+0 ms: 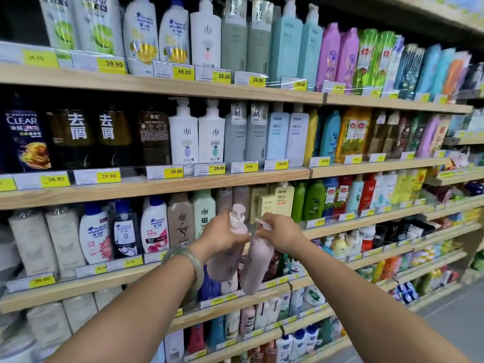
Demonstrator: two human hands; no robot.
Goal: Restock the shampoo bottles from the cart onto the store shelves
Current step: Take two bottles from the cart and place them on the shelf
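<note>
Left side first: green bangle (183,260) on my wrist, and my left hand (222,238) is wrapped round the shoulder of the first pink bottle (225,265), fingers curled on it. That one stands nearly upright, its long axis running up and down, base low, and its pump head (237,213) pokes up above my knuckles, leaning a touch to the right. Right beside it, the two touching, is the second pink bottle (258,268), also up on end, base hanging lowest and toward me, neck up. My right hand (280,233) pinches it at the neck, fingers closed round the top, its nozzle blurred. Both bottles are held in the air in front of the wooden shelf (78,286), level with the row between a beige bottle (180,221) and cream boxes (281,203).
</note>
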